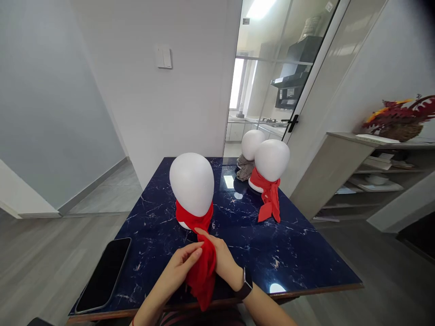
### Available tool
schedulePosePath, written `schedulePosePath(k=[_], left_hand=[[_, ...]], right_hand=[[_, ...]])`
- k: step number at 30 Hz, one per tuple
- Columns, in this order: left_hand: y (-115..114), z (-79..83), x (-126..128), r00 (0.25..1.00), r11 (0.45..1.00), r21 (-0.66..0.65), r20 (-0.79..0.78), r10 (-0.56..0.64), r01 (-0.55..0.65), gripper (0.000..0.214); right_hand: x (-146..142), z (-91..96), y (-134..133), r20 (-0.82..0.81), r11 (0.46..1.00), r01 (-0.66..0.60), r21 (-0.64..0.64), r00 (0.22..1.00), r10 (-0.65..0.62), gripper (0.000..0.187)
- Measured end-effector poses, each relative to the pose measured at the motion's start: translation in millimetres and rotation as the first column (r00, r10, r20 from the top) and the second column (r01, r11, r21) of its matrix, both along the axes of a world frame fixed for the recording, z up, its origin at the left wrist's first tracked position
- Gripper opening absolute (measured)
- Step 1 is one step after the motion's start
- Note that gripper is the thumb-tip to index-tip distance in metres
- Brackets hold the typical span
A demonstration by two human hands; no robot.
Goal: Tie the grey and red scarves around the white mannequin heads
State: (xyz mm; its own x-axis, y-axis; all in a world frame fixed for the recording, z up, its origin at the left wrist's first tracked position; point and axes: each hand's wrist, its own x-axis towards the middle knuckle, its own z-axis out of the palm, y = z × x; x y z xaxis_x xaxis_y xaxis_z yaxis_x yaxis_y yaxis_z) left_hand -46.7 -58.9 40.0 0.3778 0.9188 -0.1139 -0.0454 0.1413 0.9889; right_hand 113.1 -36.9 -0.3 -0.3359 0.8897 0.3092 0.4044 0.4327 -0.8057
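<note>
A white mannequin head stands upright on the dark blue marbled table. Around its neck goes a red scarf, whose loose end hangs down in front toward the table's near edge. My left hand pinches the left edge of this hanging part between thumb and fingers. On its right side, my right hand grips the scarf just below the neck, with the fingers partly behind the cloth. A smartwatch is on my right wrist.
Back right on the table stand another mannequin head with a knotted red scarf and one with a grey-brown scarf. A phone lies at the left edge. Beyond are a glass door and shelves.
</note>
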Motion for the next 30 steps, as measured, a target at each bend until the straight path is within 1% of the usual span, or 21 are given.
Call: schedulePosePath(k=[1, 2, 3, 4, 5, 6, 7, 8, 9, 10, 11, 13, 15, 18, 20, 22, 24, 26, 27, 28, 30], left_hand=[[4, -4.1, -2, 0.998, 0.998, 0.013, -0.007, 0.066, -0.066, 0.034], [9, -8.4, -4, 0.987, 0.987, 0.015, -0.003, 0.16, -0.16, 0.032], [15, -12.6, -6, 0.966, 0.966, -0.005, 0.014, 0.258, -0.258, 0.031], [20, -16.4, -7, 0.939, 0.939, -0.061, 0.042, 0.34, -0.337, 0.03], [26, -19.3, -7, 0.921, 0.917, -0.149, 0.078, 0.383, -0.369, 0.029], [31, -21.2, -6, 0.916, 0.904, -0.255, 0.122, 0.381, -0.342, 0.029], [36, -22.1, -4, 0.921, 0.895, -0.356, 0.176, 0.348, -0.269, 0.029], [41, -22.2, -1, 0.925, 0.882, -0.439, 0.235, 0.299, -0.173, 0.03], [45, -21.8, 2, 0.922, 0.861, -0.501, 0.289, 0.259, -0.085, 0.031], [48, -21.1, 5, 0.913, 0.841, -0.54, 0.328, 0.243, -0.03, 0.031], [51, -20.3, 7, 0.904, 0.828, -0.561, 0.347, 0.251, -0.015, 0.029], [57, -19.0, 7, 0.889, 0.82, -0.568, 0.335, 0.312, -0.073, 0.019], [62, -18.5, 4, 0.868, 0.823, -0.54, 0.31, 0.388, -0.176, 0.012], [67, -18.3, -4, 0.829, 0.812, -0.516, 0.301, 0.471, -0.274, 0.011], [66, -17.9, -7, 0.812, 0.791, -0.538, 0.298, 0.502, -0.291, 0.007], [62, -17.0, -6, 0.809, 0.777, -0.579, 0.319, 0.494, -0.247, 0.002], [54, -15.7, -2, 0.812, 0.794, -0.596, 0.403, 0.422, -0.117, 0.008], [45, -14.7, 4, 0.795, 0.817, -0.575, 0.509, 0.33, 0.029, 0.015], [40, -14.6, 6, 0.787, 0.823, -0.563, 0.54, 0.297, 0.076, 0.019], [35, -14.8, 9, 0.786, 0.826, -0.555, 0.552, 0.279, 0.097, 0.024], [28, -16.4, 11, 0.803, 0.837, -0.542, 0.53, 0.272, 0.075, 0.034]], right_hand=[[2, 3.3, 2, -0.03, 1.0, -0.022, -0.001, 0.999, 0.022, 0.047], [3, 6.4, 4, -0.066, 0.999, -0.042, -0.006, 0.997, 0.041, 0.045], [4, 9.1, 5, -0.105, 0.998, -0.061, -0.017, 0.993, 0.059, 0.044], [5, 11.6, 6, -0.147, 0.996, -0.084, -0.033, 0.986, 0.078, 0.044], [4, 13.7, 7, -0.188, 0.993, -0.11, -0.051, 0.977, 0.098, 0.044], [4, 15.7, 8, -0.227, 0.988, -0.138, -0.07, 0.967, 0.119, 0.044], [2, 17.6, 8, -0.261, 0.982, -0.168, -0.085, 0.955, 0.141, 0.043], [0, 19.3, 8, -0.285, 0.975, -0.2, -0.093, 0.944, 0.166, 0.042], [-3, 20.9, 9, -0.299, 0.968, -0.233, -0.095, 0.934, 0.195, 0.041], [-6, 22.3, 9, -0.304, 0.96, -0.265, -0.094, 0.926, 0.225, 0.04], [-9, 23.4, 9, -0.301, 0.952, -0.291, -0.091, 0.92, 0.252, 0.039], [-14, 24.4, 8, -0.269, 0.941, -0.327, -0.088, 0.917, 0.293, 0.039], [-17, 23.6, 6, -0.211, 0.936, -0.334, -0.107, 0.928, 0.307, 0.04], [-18, 20.1, 0, -0.144, 0.931, -0.331, -0.156, 0.94, 0.31, 0.037], [-17, 17.5, -6, -0.173, 0.936, -0.305, -0.173, 0.945, 0.276, 0.032], [-16, 15.6, -11, -0.247, 0.957, -0.23, -0.18, 0.952, 0.182, 0.028], [-17, 14.2, -14, -0.331, 0.97, -0.121, -0.21, 0.943, 0.046, 0.024], [-18, 12.5, -14, -0.411, 0.963, -0.049, -0.265, 0.909, -0.067, 0.022], [-19, 11.2, -14, -0.452, 0.956, -0.042, -0.291, 0.886, -0.099, 0.022], [-20, 9.6, -13, -0.492, 0.948, -0.056, -0.314, 0.863, -0.112, 0.022], [-20, 6.8, -10, -0.571, 0.931, -0.095, -0.353, 0.81, -0.134, 0.022]])
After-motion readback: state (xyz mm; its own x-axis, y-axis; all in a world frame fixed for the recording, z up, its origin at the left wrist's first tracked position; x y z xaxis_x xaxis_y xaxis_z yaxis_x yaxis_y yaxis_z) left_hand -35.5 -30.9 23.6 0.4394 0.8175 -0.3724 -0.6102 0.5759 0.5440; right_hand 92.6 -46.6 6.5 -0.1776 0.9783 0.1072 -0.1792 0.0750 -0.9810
